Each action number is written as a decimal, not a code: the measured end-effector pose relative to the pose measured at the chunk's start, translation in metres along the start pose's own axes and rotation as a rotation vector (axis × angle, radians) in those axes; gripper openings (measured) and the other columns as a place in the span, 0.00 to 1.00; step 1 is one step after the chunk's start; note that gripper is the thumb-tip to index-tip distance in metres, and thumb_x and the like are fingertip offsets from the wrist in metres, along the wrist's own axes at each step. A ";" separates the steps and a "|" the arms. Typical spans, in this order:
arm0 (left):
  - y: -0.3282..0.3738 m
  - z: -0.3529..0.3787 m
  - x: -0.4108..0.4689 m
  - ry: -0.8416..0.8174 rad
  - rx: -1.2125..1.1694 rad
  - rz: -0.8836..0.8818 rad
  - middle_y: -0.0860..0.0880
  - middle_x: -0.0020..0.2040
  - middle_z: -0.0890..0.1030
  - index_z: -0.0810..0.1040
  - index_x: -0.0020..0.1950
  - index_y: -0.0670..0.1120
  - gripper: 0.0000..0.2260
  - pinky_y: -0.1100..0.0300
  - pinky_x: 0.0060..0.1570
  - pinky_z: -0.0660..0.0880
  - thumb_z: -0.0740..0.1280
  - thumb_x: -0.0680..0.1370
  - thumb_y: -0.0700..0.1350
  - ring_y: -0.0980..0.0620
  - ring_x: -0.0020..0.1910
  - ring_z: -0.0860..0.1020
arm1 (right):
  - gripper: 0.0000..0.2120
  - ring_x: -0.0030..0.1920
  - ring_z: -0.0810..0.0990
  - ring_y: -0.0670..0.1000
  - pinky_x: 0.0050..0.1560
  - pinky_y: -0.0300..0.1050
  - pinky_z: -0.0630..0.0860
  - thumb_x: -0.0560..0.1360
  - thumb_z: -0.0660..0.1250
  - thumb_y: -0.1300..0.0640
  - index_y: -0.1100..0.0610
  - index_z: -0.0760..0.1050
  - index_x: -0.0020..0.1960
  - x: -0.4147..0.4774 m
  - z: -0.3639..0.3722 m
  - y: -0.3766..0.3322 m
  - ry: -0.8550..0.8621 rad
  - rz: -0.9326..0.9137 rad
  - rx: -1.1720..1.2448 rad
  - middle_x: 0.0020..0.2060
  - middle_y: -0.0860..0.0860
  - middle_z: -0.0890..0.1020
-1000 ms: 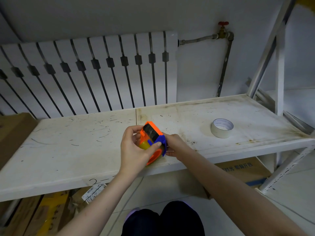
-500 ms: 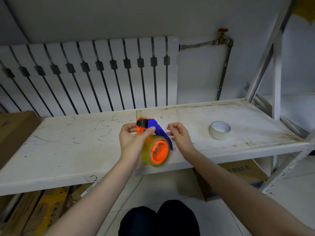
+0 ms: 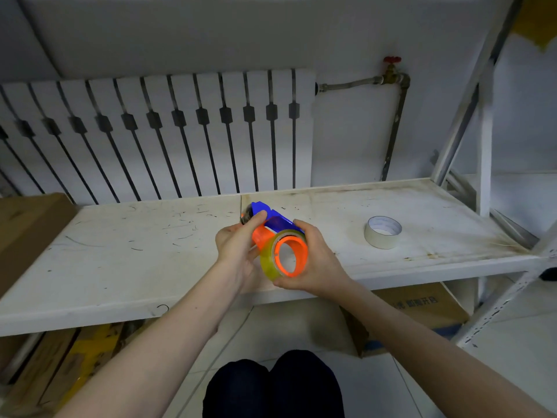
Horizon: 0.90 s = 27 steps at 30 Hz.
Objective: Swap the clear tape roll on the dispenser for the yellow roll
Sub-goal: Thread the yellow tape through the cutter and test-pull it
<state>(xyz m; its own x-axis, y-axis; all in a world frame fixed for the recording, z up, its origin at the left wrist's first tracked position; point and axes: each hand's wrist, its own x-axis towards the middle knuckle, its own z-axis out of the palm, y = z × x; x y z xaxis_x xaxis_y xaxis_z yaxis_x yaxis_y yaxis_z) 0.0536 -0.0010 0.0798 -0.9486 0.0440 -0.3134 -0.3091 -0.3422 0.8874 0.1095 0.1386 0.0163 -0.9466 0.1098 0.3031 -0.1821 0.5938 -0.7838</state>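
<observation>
I hold an orange and blue tape dispenser [image 3: 278, 222] over the front edge of the white shelf [image 3: 120, 254]. My left hand [image 3: 236, 251] grips its body from the left, thumb on the blue top. A clear, yellow-tinted tape roll [image 3: 267, 264] sits on the dispenser's orange hub [image 3: 299, 251], its open face turned toward me. My right hand [image 3: 318, 263] wraps that roll from the right, fingers over the top and thumb under it. A pale yellowish roll [image 3: 380, 242] lies flat on the shelf, to the right of my hands.
A white radiator [image 3: 168, 137] stands behind the shelf, with a pipe and red valve [image 3: 391, 63] at the right. Shelf uprights [image 3: 483, 140] rise at the right end. Cardboard boxes [image 3: 422, 306] sit below the shelf and one at the left [image 3: 27, 224].
My right hand, apart from the dispenser half a second ago, has closed around the roll on the hub. The dispenser has turned so that the hub faces me more.
</observation>
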 end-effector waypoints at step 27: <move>-0.043 0.014 0.052 -0.299 1.413 0.713 0.44 0.71 0.70 0.78 0.61 0.48 0.18 0.51 0.75 0.43 0.59 0.78 0.56 0.46 0.77 0.52 | 0.45 0.54 0.76 0.60 0.45 0.50 0.75 0.60 0.72 0.34 0.59 0.60 0.67 0.036 -0.068 0.083 0.264 0.727 -0.534 0.61 0.58 0.66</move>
<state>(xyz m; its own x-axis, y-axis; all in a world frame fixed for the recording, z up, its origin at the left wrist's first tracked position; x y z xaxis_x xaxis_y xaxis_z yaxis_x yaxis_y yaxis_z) 0.0161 0.0292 0.0305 -0.8458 0.4932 0.2031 0.5276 0.7172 0.4553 0.0785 0.2459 -0.0011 -0.6772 0.7358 0.0012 0.6385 0.5885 -0.4960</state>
